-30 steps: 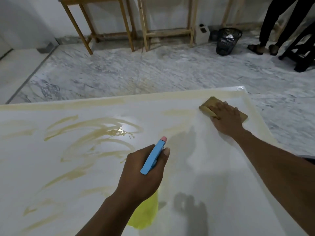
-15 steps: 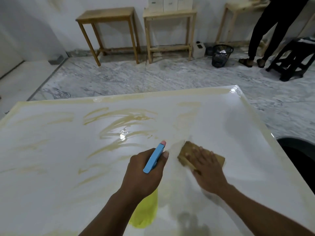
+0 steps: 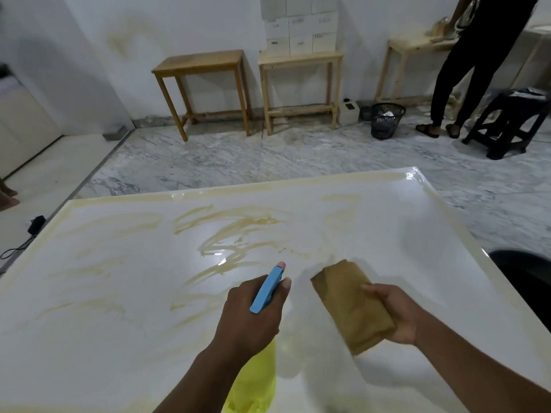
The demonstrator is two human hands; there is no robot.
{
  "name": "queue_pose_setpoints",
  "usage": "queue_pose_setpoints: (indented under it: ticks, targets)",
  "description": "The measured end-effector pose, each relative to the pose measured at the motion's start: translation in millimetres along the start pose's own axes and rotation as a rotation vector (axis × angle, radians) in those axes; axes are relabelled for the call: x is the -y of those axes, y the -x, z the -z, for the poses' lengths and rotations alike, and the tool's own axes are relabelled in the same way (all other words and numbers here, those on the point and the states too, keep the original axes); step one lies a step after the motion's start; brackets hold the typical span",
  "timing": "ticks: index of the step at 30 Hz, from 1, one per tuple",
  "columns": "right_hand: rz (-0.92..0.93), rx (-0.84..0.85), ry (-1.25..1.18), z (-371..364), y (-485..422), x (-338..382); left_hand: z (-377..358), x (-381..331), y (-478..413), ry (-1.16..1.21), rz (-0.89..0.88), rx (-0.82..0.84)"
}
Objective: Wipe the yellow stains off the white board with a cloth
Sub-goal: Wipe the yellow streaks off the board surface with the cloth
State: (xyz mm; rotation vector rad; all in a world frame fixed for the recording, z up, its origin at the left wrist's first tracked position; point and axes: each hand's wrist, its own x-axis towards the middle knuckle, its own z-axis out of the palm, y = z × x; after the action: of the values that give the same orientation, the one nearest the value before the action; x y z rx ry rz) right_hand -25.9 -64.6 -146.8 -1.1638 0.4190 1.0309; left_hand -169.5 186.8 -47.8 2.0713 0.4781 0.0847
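Note:
A large white board (image 3: pixel 402 234) lies flat in front of me, smeared with yellow stains (image 3: pixel 235 231) across its middle and left and along its far edge. My right hand (image 3: pixel 393 314) grips a folded brown cloth (image 3: pixel 348 305), lifted just off the board at the near right. My left hand (image 3: pixel 253 314) holds a spray bottle (image 3: pixel 267 289) with a blue head, pink nozzle and yellow body, the nozzle pointing toward the stains.
Two wooden tables (image 3: pixel 205 84) stand against the far wall, one carrying white boxes (image 3: pixel 301 25). A black wire bin (image 3: pixel 386 119), a dark stool (image 3: pixel 507 120) and a standing person (image 3: pixel 468 64) are at the back right. Marble floor surrounds the board.
My right hand drew the cloth from the board's far right corner back toward me and lifted it off the surface. The left hand kept the spray bottle steady.

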Motion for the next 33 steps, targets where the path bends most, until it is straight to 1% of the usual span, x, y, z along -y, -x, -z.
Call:
queue_pose_setpoints:
  ticks: [2,4,7,9,11,14,16,18,20,22,25,27,29,33]
  targets:
    - [0.015,-0.044,0.029,4,-29,47,-4,-4,-30,0.008,-0.006,0.007]
    - [0.055,-0.110,0.109,8,-56,95,-8,-8,-61,-0.001,-0.006,0.022]
    - [0.192,-0.211,0.312,18,-99,184,-19,-10,-114,-0.030,0.003,0.037]
    - [0.309,-0.260,0.503,21,-124,240,-25,-13,-144,-0.031,0.004,0.029]
    - [0.400,-0.310,0.753,20,-155,289,-33,-12,-175,-0.047,0.002,0.025]
    - [0.495,-0.351,1.048,14,-209,319,-44,-8,-206,-0.040,0.007,0.021]
    - [0.506,-0.376,1.226,21,-253,311,-50,-4,-217,-0.037,0.024,0.032]
    - [0.494,-0.393,1.474,34,-294,283,-54,1,-224,-0.037,0.037,0.050]
    - [0.606,-0.453,1.658,41,-315,257,-55,7,-227,-0.043,0.042,0.061]
    - [0.668,-0.485,1.717,39,-314,243,-54,13,-225,-0.037,0.040,0.057]
    - [0.720,-0.462,1.786,33,-297,212,-52,17,-214,-0.040,0.047,0.079]
    - [0.774,-0.418,1.819,25,-280,176,-51,17,-200,-0.053,0.049,0.084]
    - [0.790,-0.383,1.855,17,-261,137,-49,17,-184,-0.069,0.053,0.080]
    - [0.796,-0.392,1.883,-1,-210,54,-32,14,-129,-0.089,0.017,0.067]
